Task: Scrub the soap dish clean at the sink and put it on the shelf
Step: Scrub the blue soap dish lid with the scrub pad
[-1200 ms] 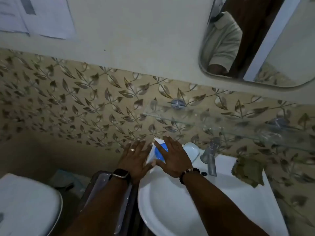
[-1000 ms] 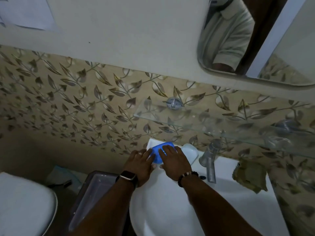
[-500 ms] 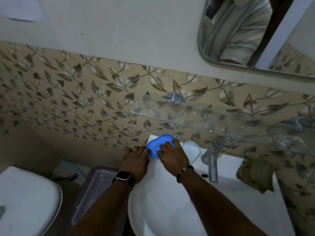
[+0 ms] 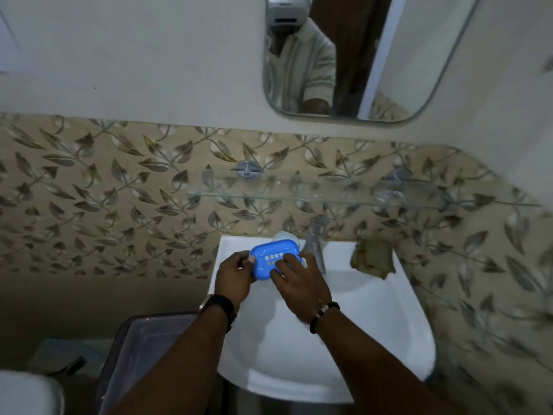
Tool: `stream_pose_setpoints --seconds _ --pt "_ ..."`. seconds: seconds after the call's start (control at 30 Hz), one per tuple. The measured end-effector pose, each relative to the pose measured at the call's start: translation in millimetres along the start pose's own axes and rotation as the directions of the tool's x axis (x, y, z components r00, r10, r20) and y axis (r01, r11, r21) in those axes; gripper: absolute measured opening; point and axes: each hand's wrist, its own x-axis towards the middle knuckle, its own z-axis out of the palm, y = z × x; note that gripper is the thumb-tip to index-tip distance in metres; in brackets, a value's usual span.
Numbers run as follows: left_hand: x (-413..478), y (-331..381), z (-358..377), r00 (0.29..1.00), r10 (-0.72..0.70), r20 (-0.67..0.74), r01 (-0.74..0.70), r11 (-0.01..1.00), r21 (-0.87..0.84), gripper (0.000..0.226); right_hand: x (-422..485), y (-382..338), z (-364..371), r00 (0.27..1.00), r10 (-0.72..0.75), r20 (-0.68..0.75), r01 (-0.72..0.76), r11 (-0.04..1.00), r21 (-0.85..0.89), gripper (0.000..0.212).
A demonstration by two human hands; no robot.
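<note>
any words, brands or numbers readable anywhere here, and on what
None can be read.
Soap dish: drain slots only, no lettering.
Smartwatch on the left wrist: face turned away, unreadable.
Paper on the wall at the left edge: no readable print.

Dim, flat bathroom light with soft blur at the edges.

I see the white sink (image 4: 344,363) and blue soap dish (image 4: 270,254) as the brightest patches; the lower left sinks into shadow, the leaf-patterned wall (image 4: 493,295) smears on the right, and straight lines bow outward.
</note>
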Motion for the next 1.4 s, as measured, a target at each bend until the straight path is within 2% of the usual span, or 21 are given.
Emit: stream_pose_setpoints --seconds 0.13,0.27,0.4,0.5,0.67,0.87,1.0,1.1,1.2,1.27,1.33,1.4 --pt "-21 0 25 0.993 -0.063 0.100 0.074 0.991 -0.112 0.015 -51 23 -10 0.993 0.111 -0.050 -0.114 0.991 -0.065 0.041" --pt "-35 0 46 0.991 -0.069 0.118 0.087 0.985 -0.149 0.018 -92 59 -22 0.940 0.330 -0.087 -0.340 0.928 -0.153 0.049" --pt "-43 -5 57 0.992 -0.069 0.110 0.086 0.983 -0.163 0.018 -112 106 -30 0.838 0.546 0.003 -0.532 0.818 -0.217 0.056" --pt "-42 -7 62 0.993 -0.068 0.092 0.083 0.982 -0.171 0.021 -111 136 -26 0.757 0.643 0.113 -0.609 0.758 -0.233 0.063" --pt "-45 -4 69 0.997 -0.050 0.066 0.061 0.982 -0.180 0.024 -100 168 11 0.647 0.694 0.316 -0.702 0.704 -0.110 0.063" --pt "-51 -5 78 0.999 -0.034 0.027 0.038 0.988 -0.147 0.023 -99 194 77 0.547 0.636 0.544 -0.729 0.682 -0.064 0.068" --pt "-51 -9 80 0.999 -0.035 0.010 0.036 0.990 -0.138 0.023 -100 193 107 0.472 0.571 0.671 -0.753 0.658 -0.030 0.059" --pt "-49 -8 83 0.999 -0.036 0.007 0.037 0.989 -0.143 0.023 -98 183 113 0.454 0.655 0.604 -0.789 0.611 -0.069 0.052" --pt "-48 -4 88 0.999 -0.045 0.002 0.045 0.984 -0.173 0.022 -97 180 112 0.551 0.660 0.511 -0.757 0.652 -0.026 0.033" --pt "-47 3 90 0.999 -0.052 -0.004 0.050 0.977 -0.206 0.019 -98 184 103 0.546 0.671 0.502 -0.779 0.627 0.010 0.025" --pt "-47 8 93 0.998 -0.058 -0.020 0.052 0.971 -0.234 0.015 -96 186 88 0.482 0.748 0.456 -0.865 0.488 0.114 0.023" --pt "-46 15 95 0.998 -0.063 -0.031 0.052 0.964 -0.261 0.013 -90 177 62 0.413 0.855 0.313 -0.886 0.298 0.356 0.025"
